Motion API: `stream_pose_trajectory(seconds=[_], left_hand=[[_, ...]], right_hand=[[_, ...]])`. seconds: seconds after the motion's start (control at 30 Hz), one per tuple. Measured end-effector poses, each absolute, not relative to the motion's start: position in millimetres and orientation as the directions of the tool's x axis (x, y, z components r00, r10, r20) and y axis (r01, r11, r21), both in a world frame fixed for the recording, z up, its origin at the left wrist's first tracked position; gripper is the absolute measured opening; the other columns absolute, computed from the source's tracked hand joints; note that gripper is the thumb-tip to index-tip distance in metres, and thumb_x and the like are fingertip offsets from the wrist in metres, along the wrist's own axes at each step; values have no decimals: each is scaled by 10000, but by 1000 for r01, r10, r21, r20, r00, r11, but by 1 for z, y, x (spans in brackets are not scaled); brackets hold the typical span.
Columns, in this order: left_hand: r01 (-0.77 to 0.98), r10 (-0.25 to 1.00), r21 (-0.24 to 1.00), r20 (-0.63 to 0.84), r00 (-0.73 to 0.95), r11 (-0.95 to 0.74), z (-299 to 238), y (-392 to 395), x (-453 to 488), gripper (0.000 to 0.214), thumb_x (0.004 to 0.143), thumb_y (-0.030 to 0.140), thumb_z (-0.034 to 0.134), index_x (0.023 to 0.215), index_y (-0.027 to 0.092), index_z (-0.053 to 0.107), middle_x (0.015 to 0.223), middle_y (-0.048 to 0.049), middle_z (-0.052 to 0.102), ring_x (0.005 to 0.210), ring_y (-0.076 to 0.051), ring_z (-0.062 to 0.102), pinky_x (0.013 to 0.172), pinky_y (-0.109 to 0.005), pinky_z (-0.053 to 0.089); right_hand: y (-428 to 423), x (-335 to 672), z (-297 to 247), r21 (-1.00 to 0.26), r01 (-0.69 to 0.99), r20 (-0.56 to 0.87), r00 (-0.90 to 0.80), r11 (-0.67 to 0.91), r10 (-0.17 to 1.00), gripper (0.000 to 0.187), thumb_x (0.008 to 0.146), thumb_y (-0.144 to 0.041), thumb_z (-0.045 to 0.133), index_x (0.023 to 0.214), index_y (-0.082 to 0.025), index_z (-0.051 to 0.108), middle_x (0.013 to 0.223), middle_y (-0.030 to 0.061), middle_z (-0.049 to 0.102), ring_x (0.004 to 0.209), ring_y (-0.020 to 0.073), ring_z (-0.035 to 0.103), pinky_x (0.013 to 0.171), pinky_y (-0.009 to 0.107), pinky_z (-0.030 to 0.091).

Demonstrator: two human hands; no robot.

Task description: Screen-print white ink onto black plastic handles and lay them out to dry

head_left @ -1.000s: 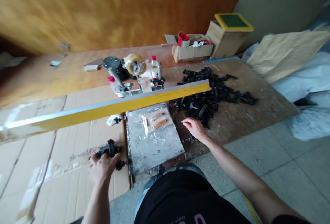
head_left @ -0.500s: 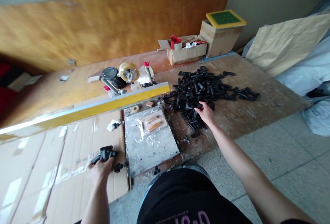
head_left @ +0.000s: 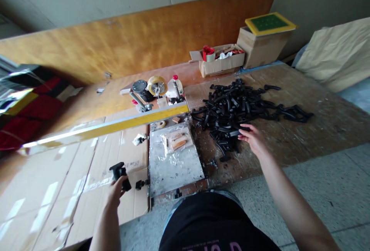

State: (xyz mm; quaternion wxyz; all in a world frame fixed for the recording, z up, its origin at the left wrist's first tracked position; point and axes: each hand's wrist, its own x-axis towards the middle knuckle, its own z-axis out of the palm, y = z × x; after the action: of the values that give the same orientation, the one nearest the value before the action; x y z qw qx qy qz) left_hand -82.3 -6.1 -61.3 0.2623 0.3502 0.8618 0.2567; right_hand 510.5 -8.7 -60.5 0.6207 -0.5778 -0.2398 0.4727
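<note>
My left hand (head_left: 115, 191) is closed around black plastic parts (head_left: 118, 170), raised over the cardboard at the left. They look like short curved handles with a wider end, though my fingers cover some of their shape. At the near edge of a heap of similar black plastic pieces (head_left: 231, 102), my right hand (head_left: 254, 140) pinches a black plastic piece (head_left: 234, 133). Between my hands lies a scuffed grey board (head_left: 176, 170) with a clear plastic bag (head_left: 177, 141) on it, holding orange-brown slips.
A yellow-sided bar (head_left: 115, 126) crosses behind the board. Beyond it stand a black tin (head_left: 141, 89), a tape roll (head_left: 157, 86) and a red-capped bottle (head_left: 175, 87). Black knobs (head_left: 140, 184) stick out by the board. Cardboard boxes (head_left: 222, 66) stand at the back right.
The view has swung left. My left hand has lifted and turned its black parts more upright. My right hand has drawn a piece slightly toward the heap's near right side.
</note>
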Motion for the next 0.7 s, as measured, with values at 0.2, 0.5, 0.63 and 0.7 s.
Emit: stream_pose_trajectory(seconds=[0.2, 0.5, 0.63, 0.7], left_hand=[[168, 858, 849, -460, -229, 500, -14, -5, 28, 326, 588, 419, 724, 809, 195, 639, 814, -19, 670, 756, -187, 645, 670, -300, 535], [392, 936, 889, -317, 151, 238, -15, 39, 221, 576, 592, 490, 803, 1094, 223, 714, 1394, -119, 538, 963, -259, 653, 888, -391, 500], [354, 965, 922, -221, 144, 159, -30, 23, 192, 485, 712, 494, 724, 1118, 228, 714, 1499, -127, 432, 1140, -285, 603, 890, -375, 511], [317, 974, 931, -215, 76, 181, -35, 12, 162, 387, 727, 457, 712, 1021, 206, 733, 1369, -136, 570, 1184, -286, 583, 898, -367, 510]], right_hand=[[-11, 501, -45, -921, -374, -250, 351, -109, 902, 461, 537, -295, 879, 962, -214, 718, 811, -9, 691, 617, 135, 682, 634, 292, 616], [24, 467, -21, -989, -139, 3, 330, 51, 944, 398, 655, -335, 831, 1026, -223, 742, 955, 40, 731, 834, 205, 701, 898, 424, 563], [37, 416, -24, -986, 114, 141, 148, 124, 979, 295, 728, -305, 768, 1020, -260, 753, 1111, 37, 688, 1026, 223, 649, 914, 375, 532], [46, 380, -32, -964, 209, 167, -11, 165, 986, 263, 759, -236, 729, 1018, -266, 756, 1089, 39, 689, 1021, 214, 643, 888, 356, 531]])
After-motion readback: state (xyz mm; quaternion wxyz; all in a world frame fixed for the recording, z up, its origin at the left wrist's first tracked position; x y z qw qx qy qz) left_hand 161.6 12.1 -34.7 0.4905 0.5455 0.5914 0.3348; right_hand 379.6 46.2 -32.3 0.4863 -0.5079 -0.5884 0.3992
